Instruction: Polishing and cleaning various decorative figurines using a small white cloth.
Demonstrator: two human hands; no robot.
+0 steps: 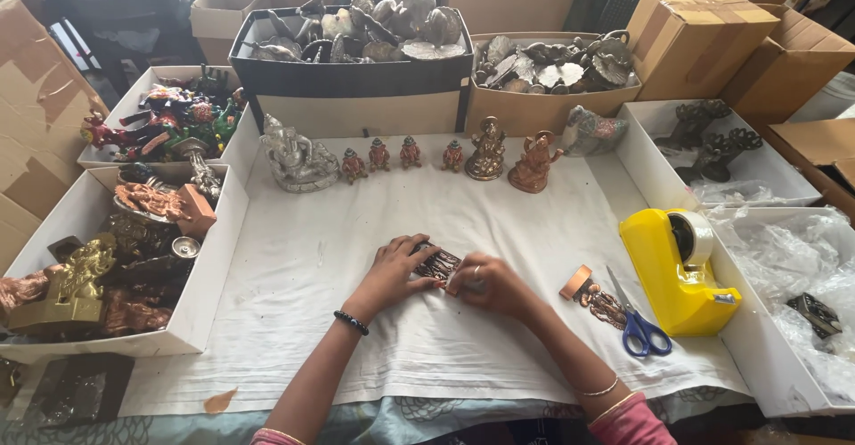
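Pressing down from both sides, the left hand (389, 271) and right hand (492, 285) grasp a small dark figurine (436, 264) lying flat on the white cloth (294, 258) at mid-worktop, fingers closed over its ends. Just right of the right hand lie a copper figurine (595, 299) and blue scissors (637, 320), beside a yellow tape dispenser (679, 271). A row of idols (485, 153) stands along the cloth's far edge.

A white cloth (312, 320) covers the table (374, 423).
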